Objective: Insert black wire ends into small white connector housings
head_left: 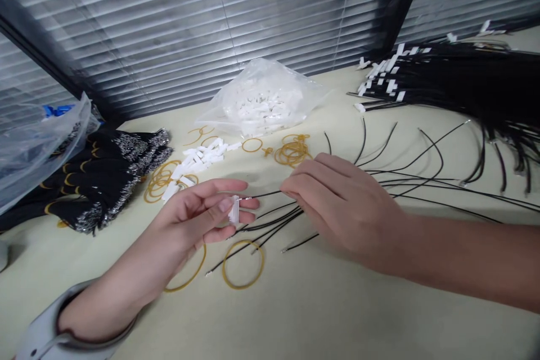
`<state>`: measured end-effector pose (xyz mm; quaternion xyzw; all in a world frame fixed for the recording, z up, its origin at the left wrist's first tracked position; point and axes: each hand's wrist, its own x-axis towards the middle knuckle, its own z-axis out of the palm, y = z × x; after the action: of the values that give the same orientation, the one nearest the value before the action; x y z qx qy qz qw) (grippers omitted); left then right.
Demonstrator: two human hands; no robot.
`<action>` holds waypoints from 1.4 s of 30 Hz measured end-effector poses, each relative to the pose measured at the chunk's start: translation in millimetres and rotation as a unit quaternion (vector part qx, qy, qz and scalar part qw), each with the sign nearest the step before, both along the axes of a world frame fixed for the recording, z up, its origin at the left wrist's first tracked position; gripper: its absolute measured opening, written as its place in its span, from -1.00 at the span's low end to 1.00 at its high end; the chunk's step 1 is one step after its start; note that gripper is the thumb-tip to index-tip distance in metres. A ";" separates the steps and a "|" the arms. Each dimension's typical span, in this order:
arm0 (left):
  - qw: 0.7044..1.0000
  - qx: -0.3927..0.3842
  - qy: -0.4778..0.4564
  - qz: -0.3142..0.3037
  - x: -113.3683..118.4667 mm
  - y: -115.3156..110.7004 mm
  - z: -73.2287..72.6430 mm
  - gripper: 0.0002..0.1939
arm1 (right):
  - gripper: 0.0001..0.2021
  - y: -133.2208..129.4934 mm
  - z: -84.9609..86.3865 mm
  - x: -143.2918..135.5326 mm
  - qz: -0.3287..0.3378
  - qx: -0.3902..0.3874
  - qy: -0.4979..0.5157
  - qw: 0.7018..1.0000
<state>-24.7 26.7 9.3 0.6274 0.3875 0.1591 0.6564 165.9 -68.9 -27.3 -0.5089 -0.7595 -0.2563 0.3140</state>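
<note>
Between the thumb and fingers of my left hand is a small white plastic connector housing, held upright. My right hand pinches a thin black wire whose metal-tipped end points left and lies at the housing; whether the tip is inside it I cannot tell. Several loose black wires with metal terminals spread under and beyond my right hand. Below the hands a yellow rubber band lies flat on the pale table.
White housings lie piled behind my left hand, beside rubber bands. A clear bag of white parts stands near the blinds. Banded black wire bundles are at left; wires with white connectors are heaped at right.
</note>
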 end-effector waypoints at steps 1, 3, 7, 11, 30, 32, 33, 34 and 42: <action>1.000 0.002 0.002 0.001 0.0 -0.1 -0.1 -0.79 | -0.83 0.3 0.1 0.0 -0.001 0.000 -0.003 1.000; 1.000 0.007 0.003 0.001 0.3 -0.4 -0.4 -0.78 | -0.82 0.5 0.5 0.2 -0.004 -0.004 -0.007 1.000; 1.000 0.015 0.008 -0.005 -0.2 -0.4 -1.8 -0.79 | -0.79 -0.8 1.6 0.7 -0.001 0.000 -0.014 1.000; 1.000 0.025 0.008 -0.014 -1.0 1.0 -5.1 -0.77 | -0.81 -2.0 2.2 -0.6 0.005 0.012 -0.012 1.000; 1.000 0.012 -0.006 -0.023 -0.6 0.5 -1.4 -0.80 | -0.70 -4.0 4.1 -0.2 -0.007 0.020 -0.049 0.999; 1.000 0.016 -0.004 -0.024 -1.4 0.1 -1.2 -0.81 | -0.71 -4.3 3.7 -0.4 -0.004 0.022 -0.048 0.999; 1.000 0.016 -0.004 -0.023 -1.5 -0.2 -1.1 -0.81 | -0.72 -4.5 3.7 -0.5 -0.001 0.023 -0.046 0.999; 1.000 0.014 -0.003 -0.022 -1.4 -0.4 -1.0 -0.81 | -0.73 -4.7 3.8 -0.7 0.002 0.025 -0.043 0.999; 1.000 0.012 0.006 -0.025 0.3 -1.9 1.6 -0.79 | -0.78 -4.2 4.5 -1.0 0.007 0.034 -0.018 0.999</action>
<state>-24.4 24.8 10.9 0.6456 0.3735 0.1432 0.6506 164.8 -73.1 -22.7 -0.4877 -0.7597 -0.2887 0.3188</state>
